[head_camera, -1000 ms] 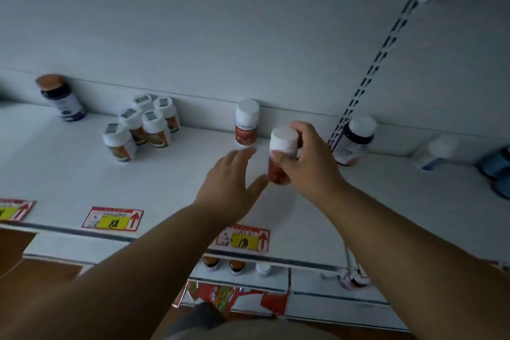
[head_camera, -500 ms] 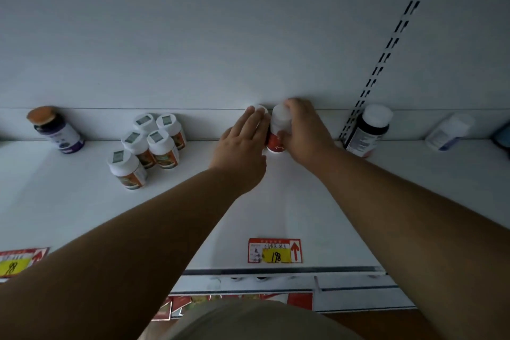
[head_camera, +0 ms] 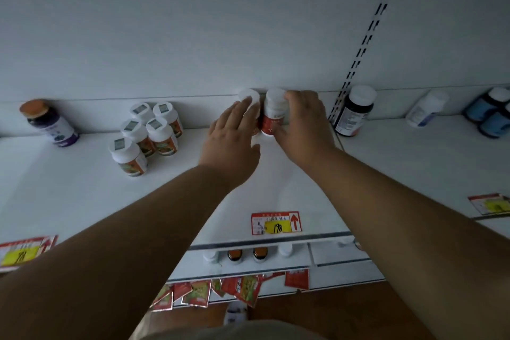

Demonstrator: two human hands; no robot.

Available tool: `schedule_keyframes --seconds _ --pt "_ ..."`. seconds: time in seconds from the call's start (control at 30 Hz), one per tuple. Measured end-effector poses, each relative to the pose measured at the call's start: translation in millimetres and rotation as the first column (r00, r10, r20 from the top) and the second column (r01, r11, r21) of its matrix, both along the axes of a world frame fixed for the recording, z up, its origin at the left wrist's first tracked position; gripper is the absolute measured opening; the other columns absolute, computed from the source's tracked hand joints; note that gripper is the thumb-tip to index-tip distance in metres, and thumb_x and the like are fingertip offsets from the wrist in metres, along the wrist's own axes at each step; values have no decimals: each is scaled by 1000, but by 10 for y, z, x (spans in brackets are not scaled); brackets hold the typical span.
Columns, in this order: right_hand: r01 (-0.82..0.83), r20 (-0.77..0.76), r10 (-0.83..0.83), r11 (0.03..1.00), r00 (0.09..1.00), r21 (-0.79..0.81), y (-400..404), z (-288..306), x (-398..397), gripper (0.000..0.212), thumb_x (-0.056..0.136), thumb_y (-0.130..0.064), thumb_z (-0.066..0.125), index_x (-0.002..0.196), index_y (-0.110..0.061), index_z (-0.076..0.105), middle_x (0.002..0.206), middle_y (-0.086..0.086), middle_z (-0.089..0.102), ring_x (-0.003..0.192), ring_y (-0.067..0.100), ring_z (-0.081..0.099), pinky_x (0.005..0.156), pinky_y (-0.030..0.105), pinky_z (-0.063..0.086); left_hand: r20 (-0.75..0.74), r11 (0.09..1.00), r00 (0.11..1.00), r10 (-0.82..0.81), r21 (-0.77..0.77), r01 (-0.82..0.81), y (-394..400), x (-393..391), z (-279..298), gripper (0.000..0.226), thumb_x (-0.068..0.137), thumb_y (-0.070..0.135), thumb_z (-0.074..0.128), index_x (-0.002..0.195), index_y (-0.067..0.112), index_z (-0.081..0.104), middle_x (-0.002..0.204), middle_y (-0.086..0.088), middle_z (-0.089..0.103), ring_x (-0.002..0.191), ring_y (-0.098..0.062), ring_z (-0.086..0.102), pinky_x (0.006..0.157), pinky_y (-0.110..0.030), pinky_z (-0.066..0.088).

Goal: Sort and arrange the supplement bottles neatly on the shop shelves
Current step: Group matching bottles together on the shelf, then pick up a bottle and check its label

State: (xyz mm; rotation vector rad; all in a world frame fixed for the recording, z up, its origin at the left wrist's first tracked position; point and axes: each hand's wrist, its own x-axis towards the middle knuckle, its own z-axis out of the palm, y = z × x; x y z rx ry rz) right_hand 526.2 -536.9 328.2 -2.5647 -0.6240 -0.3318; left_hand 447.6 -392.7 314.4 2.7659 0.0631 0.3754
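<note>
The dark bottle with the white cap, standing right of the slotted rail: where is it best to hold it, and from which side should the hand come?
Probably grip the dark bottle around its round body below the cap, coming from the front. It stands upright against the back wall, the slotted rail is close on its left, and the front and right sides look free.

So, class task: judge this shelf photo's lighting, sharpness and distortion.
Head view: dim, bluish light; wide-angle bend curves the slotted upright and shelf edge; the price tag reads clearly, while the bottles at the far right look soft and dark.
</note>
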Motion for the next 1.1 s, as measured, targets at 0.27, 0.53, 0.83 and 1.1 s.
schedule_keyframes --seconds 0.27,0.53,0.83,1.1 --pt "-132 56 127 986 990 101 6 15 -824 50 88 -30 68 129 -10 49 134 16 46 122 33 48 99 48 47 -27 993 993 117 -7 -118 -131 -1082 -73 64 89 33 62 147 21 36 149 0 41 137 -22 35 113 -39 29" --pt "-98 1 100 977 995 188 266 70 -1913 46 91 -29 63 131 -13 50 128 9 53 115 23 53 95 40 49 23 996 999 -23 -87 25 323 -1861 -224 55 89 27 65 139 22 46 138 0 51 127 -20 45 104 -34 37" --pt "135 -184 -101 974 978 180 1056 -300 -3102 36 93 -31 62 126 -21 53 119 -3 54 101 9 54 81 20 47 -93 967 963 -252 1 253 1328 -2843 -717 49 86 33 64 132 20 53 132 -3 57 121 -27 52 101 -42 42" --pt "56 -329 -8 989 944 136 1459 -1257 -3420 30 92 -34 61 119 -22 57 117 -3 57 101 14 57 83 35 54 -268 978 941 -208 -48 203 1592 -3083 -1649 53 83 34 55 133 17 51 130 -8 58 117 -32 55 98 -48 46"
